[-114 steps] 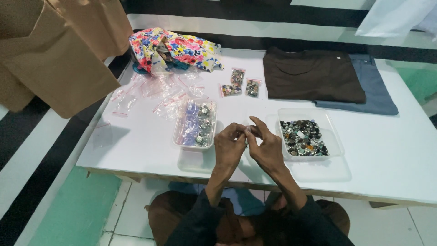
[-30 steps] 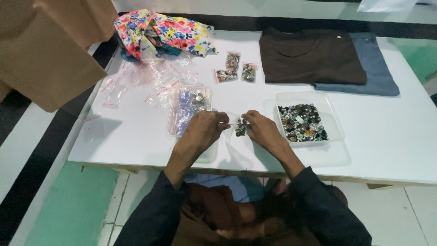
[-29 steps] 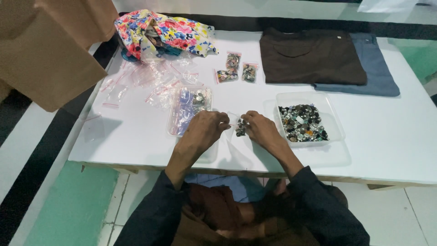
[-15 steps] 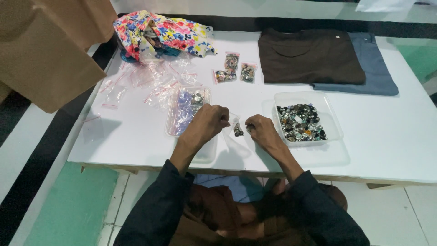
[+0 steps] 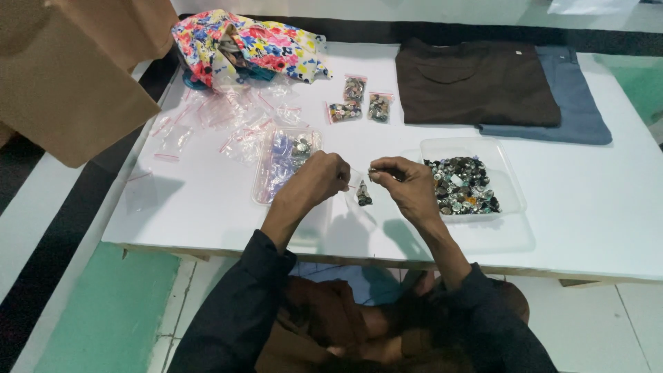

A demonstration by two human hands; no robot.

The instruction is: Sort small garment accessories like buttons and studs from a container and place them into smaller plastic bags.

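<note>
My left hand (image 5: 318,181) and my right hand (image 5: 409,188) hold a small clear zip bag (image 5: 362,192) by its top edge, just above the white table (image 5: 587,207). Both hands pinch the bag, and a few dark buttons hang in its bottom. To the right of my right hand stands a clear tray (image 5: 467,181) full of mixed buttons. Left of my left hand lies another clear tray (image 5: 284,163) with buttons and bluish plastic in it.
Three filled small bags (image 5: 358,101) lie at mid-table. Empty zip bags (image 5: 221,126) are scattered at the left. A floral cloth (image 5: 242,47) sits at the back left, and folded brown (image 5: 474,81) and blue garments (image 5: 573,103) at the back right. A brown paper bag (image 5: 69,76) stands left.
My hands have moved slightly apart, and the small bag now hangs stretched between them with buttons inside. The view has shifted a little.
</note>
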